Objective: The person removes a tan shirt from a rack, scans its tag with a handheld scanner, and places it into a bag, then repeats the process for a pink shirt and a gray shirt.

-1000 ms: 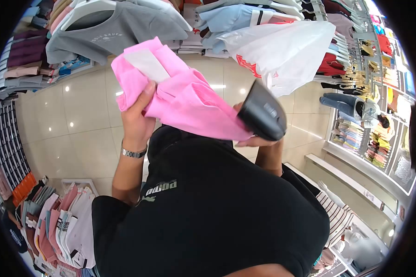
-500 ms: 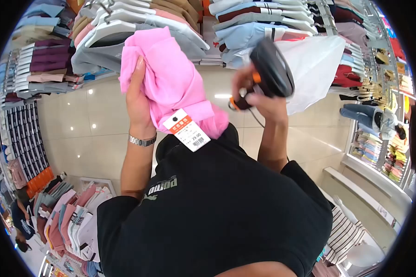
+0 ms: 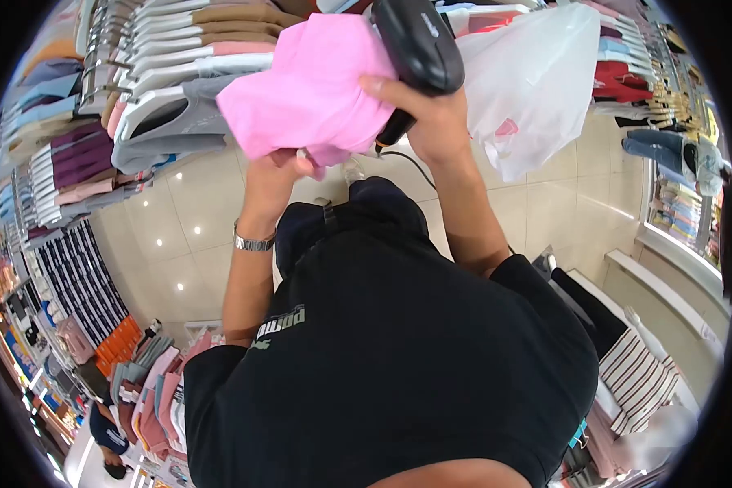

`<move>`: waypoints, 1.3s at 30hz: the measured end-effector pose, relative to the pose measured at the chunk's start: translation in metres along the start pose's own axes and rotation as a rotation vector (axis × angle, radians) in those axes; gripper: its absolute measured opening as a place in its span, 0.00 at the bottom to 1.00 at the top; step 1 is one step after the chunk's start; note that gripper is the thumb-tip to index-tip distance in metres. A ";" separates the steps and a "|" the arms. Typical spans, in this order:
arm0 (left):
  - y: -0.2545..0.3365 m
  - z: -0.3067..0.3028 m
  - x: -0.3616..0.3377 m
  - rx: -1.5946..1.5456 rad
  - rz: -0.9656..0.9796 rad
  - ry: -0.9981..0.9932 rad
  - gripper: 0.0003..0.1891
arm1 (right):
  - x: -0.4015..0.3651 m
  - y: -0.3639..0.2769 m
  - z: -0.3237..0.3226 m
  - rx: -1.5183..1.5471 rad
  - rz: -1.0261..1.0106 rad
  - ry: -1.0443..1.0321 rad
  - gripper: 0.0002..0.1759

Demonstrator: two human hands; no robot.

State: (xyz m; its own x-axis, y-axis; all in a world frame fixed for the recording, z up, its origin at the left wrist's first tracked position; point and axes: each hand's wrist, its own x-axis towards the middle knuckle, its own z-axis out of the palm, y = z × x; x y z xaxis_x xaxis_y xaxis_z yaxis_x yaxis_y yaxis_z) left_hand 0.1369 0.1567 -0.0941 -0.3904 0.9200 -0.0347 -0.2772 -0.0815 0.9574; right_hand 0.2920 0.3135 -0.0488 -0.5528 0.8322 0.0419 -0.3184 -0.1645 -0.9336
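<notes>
A bundled pink garment is held up in front of me. My left hand grips its lower edge from below, with a metal watch on the wrist. My right hand is wrapped round a black handheld scanner, and its thumb presses against the garment's right side. A cable hangs from the scanner's handle. The white price tag is out of sight.
A white plastic bag hangs right of the scanner. Racks of hung clothes line the front and left. Folded clothes lie lower left, near another person. A striped garment is lower right.
The garment has moved up and turned, so its tag no longer shows. The scanner has moved left and up against the garment, and my right thumb now touches the cloth.
</notes>
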 end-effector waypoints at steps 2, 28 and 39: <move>-0.013 -0.004 0.007 0.310 0.033 -0.140 0.32 | 0.004 -0.004 -0.001 0.182 0.003 0.030 0.28; -0.010 -0.162 -0.085 -0.681 -0.485 -0.316 0.27 | -0.114 0.093 0.071 -0.078 0.266 0.457 0.31; -0.027 -0.221 -0.129 -0.522 -0.527 -0.315 0.16 | -0.159 0.112 0.083 0.419 -0.014 0.611 0.14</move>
State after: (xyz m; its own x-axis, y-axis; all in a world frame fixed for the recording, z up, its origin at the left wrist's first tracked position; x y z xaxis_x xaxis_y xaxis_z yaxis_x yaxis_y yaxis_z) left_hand 0.0007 -0.0445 -0.1790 0.1506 0.9459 -0.2873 -0.7608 0.2965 0.5773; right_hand 0.2802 0.1188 -0.1306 -0.0585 0.9619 -0.2670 -0.6571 -0.2385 -0.7150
